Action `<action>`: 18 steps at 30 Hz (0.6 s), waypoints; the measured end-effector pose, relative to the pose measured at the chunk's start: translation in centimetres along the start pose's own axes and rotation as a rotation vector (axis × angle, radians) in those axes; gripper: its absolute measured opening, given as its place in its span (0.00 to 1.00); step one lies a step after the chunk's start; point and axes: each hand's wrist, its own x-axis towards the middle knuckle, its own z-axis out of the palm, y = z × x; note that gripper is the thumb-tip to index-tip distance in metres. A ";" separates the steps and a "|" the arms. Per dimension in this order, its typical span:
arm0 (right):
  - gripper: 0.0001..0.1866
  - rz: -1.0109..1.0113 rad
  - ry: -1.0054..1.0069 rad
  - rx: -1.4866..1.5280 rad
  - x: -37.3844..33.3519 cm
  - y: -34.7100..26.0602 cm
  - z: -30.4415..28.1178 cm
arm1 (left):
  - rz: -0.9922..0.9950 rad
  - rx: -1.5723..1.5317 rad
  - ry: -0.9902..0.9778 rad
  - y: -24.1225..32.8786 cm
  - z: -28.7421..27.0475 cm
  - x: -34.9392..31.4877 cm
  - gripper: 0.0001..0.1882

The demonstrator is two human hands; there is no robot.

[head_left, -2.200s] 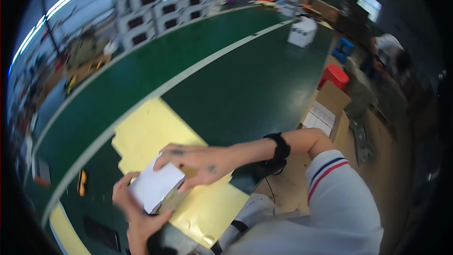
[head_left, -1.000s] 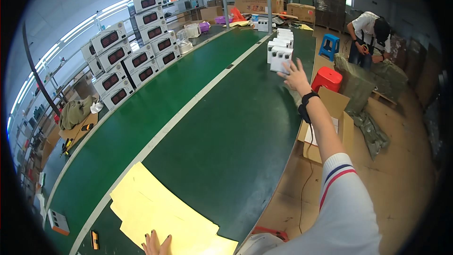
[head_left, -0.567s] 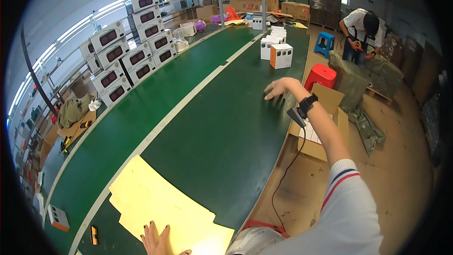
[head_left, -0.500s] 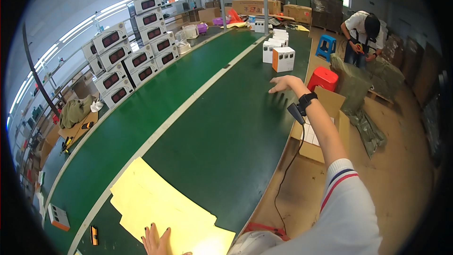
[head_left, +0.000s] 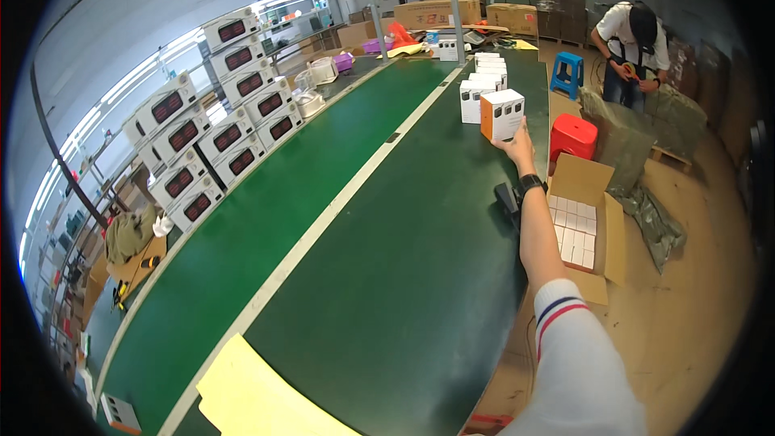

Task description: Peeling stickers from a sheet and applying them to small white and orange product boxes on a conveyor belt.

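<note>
My right arm stretches far along the green work surface (head_left: pixel 387 274). Its hand (head_left: pixel 517 148) closes around the lower near corner of a small white box with an orange side (head_left: pixel 506 115), thumb at the bottom and fingers along the right edge. Behind that carton, several similar white boxes (head_left: pixel 473 103) stand in a row. A black strap with a dark clip-on device (head_left: pixel 508 200) is on my right wrist. My left hand is out of the picture. Yellow sheets (head_left: pixel 258 396) lie at the near edge of the surface.
Large boxes (head_left: pixel 186 182) are stacked along the left side. An open carton full of small white boxes (head_left: pixel 575 230) stands right of the table, near a red stool (head_left: pixel 573 137) and a blue stool (head_left: pixel 567 74). A co-worker (head_left: pixel 634 48) stands beyond, hands on a yellow-and-black item.
My right hand has reached forward from above the surface and taken hold of the front box. My left hand, earlier flat on the yellow sheets, has left the view.
</note>
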 end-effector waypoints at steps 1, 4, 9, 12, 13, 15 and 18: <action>0.55 -0.001 0.061 -0.064 -0.5 -0.5 0.0 | -0.001 0.008 0.018 0.1 0.2 -0.2 0.41; 0.43 0.001 0.064 -0.221 -2.0 -2.7 0.3 | 0.000 0.013 0.061 0.6 0.1 -0.2 0.40; 0.25 0.001 -0.176 -0.309 -2.0 -4.1 -1.0 | 0.016 0.030 0.054 0.6 0.1 0.1 0.43; 0.24 -0.064 -0.271 -0.493 -2.2 -4.0 -1.1 | 0.029 0.043 0.037 0.3 0.2 0.3 0.46; 0.25 -0.106 -0.240 -0.568 -2.7 -4.0 -1.1 | 0.026 0.039 0.031 0.1 0.3 0.3 0.47; 0.28 -0.189 -0.178 -0.709 -4.2 -3.6 -0.6 | 0.107 0.412 0.028 -1.6 1.2 0.3 0.48; 0.27 -0.093 -0.368 -0.690 -5.0 -4.6 0.2 | 0.223 0.937 0.027 -4.4 3.1 -0.8 0.49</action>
